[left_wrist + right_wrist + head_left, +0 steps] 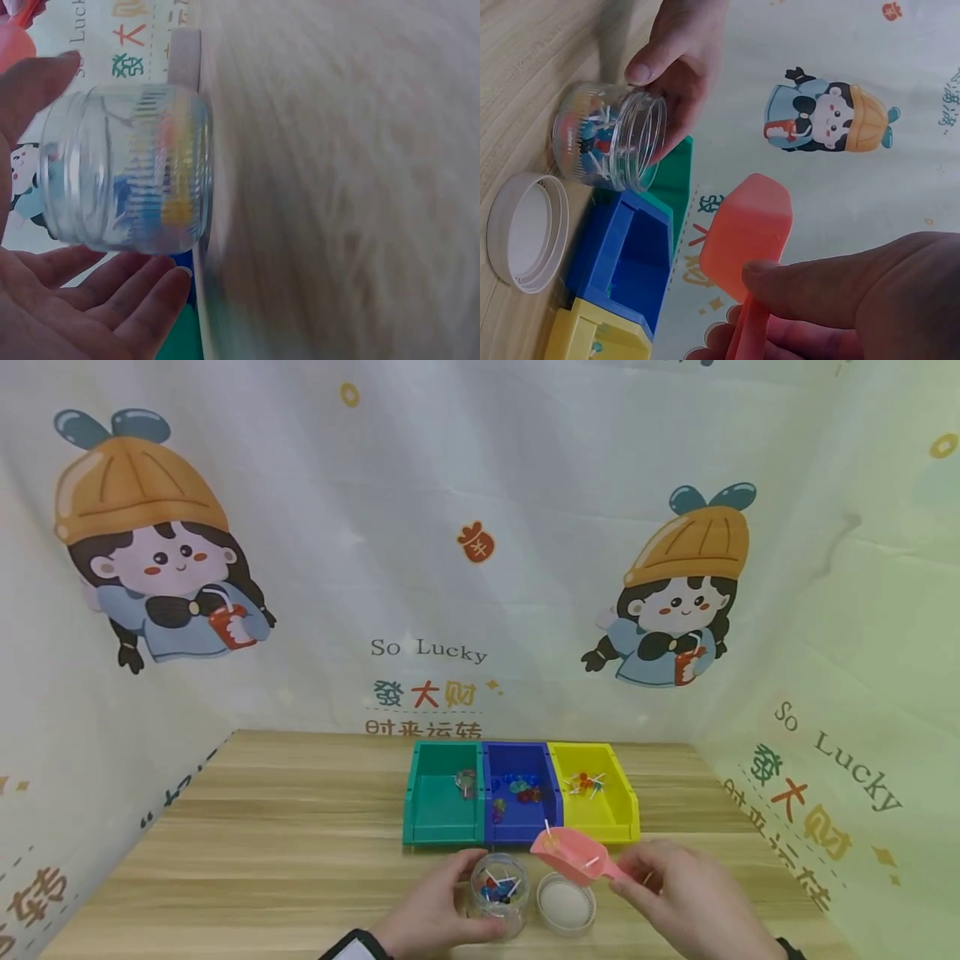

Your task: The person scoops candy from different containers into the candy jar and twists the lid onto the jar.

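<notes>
A clear ribbed jar (501, 917) stands upright on the table, with small coloured pieces on white sticks inside. My left hand (442, 906) holds it from the left, thumb at the near side and fingers at the far side. In the left wrist view the jar (127, 169) lies between thumb and fingers. My right hand (693, 889) grips the handle of a pink scoop (573, 852), thumb pressed on top in the right wrist view. Two white sticks show at the scoop, which is raised between the jar and the bins. Below the scoop lies a round white lid (566, 906).
Green (442, 833), blue (522, 835) and yellow (600, 833) bins stand side by side behind the jar. Translucent pieces lie in the green and blue bins, stick pieces in the yellow one. A printed curtain (540, 610) encloses the wooden table (285, 827).
</notes>
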The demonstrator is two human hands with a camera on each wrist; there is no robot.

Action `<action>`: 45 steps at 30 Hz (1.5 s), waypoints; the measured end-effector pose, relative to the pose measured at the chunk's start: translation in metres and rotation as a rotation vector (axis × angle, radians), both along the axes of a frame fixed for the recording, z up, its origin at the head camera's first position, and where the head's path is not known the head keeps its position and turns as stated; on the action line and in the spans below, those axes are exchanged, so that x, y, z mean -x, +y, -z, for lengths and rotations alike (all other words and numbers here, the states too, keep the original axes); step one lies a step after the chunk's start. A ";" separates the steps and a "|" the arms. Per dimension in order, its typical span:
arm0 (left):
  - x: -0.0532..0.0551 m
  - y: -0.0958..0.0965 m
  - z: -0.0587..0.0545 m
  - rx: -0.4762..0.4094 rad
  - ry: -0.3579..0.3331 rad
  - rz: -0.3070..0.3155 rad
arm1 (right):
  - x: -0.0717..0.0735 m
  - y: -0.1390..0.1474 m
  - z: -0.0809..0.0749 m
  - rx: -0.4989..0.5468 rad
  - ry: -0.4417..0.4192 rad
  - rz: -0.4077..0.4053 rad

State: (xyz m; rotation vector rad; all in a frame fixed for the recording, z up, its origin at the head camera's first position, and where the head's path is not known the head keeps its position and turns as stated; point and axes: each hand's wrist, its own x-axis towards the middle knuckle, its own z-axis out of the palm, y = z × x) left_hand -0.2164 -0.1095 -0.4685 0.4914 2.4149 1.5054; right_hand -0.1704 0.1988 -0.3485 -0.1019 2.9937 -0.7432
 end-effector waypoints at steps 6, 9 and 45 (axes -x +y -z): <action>0.006 0.005 -0.001 -0.009 -0.081 -0.028 | 0.000 -0.001 0.001 -0.013 0.003 -0.004; 0.008 0.005 -0.003 0.008 -0.086 -0.037 | -0.001 -0.001 0.001 -0.024 0.023 -0.015; 0.002 0.006 -0.002 -0.019 -0.053 -0.027 | 0.004 -0.030 -0.002 -0.280 0.430 -0.306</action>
